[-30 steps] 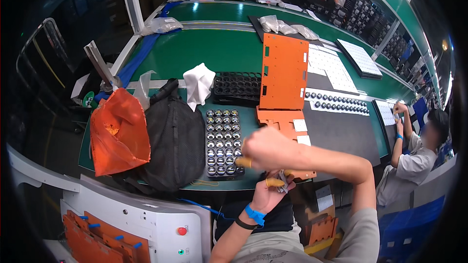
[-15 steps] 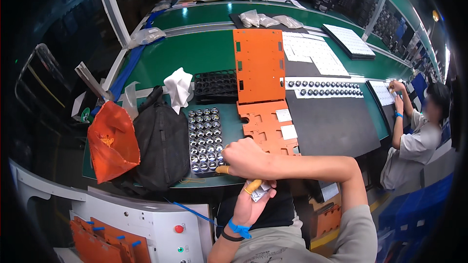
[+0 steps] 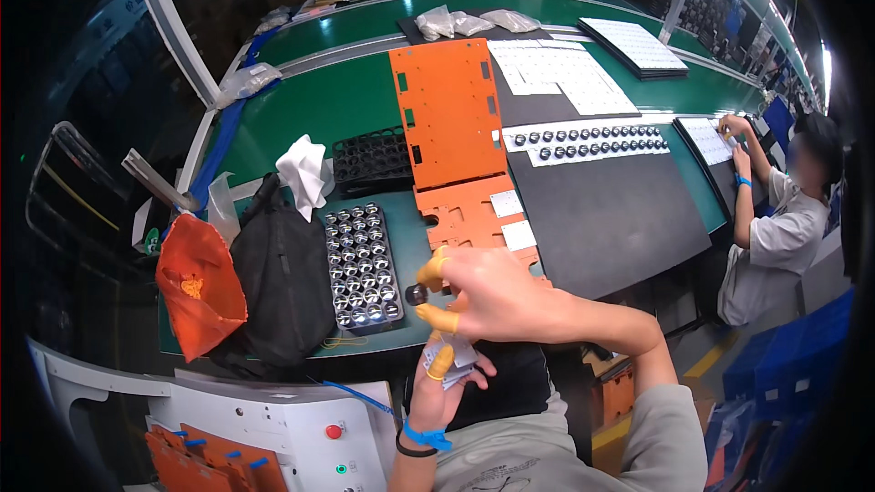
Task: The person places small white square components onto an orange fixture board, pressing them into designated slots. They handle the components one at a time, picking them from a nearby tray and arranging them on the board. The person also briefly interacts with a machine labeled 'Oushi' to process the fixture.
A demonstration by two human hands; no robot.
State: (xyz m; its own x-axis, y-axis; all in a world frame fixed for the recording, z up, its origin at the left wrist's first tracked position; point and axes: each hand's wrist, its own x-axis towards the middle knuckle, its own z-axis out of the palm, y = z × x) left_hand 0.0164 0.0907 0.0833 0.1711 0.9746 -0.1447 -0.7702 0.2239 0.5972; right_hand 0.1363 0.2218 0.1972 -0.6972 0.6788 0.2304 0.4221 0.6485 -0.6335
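Near the front edge of the table (image 3: 408, 230), small dark round piece (image 3: 416, 294) pinched at the right hand's tips (image 3: 497, 290), its facing unclear, left hand (image 3: 432, 401) nearer the body, thumb clamped over tilted white plates (image 3: 458, 357)

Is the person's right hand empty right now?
No, the right hand pinches a small black part in its yellow-covered fingertips.

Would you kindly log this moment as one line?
right hand: pinching dark round part | left hand: holding small white plates | tray: left of orange fixture
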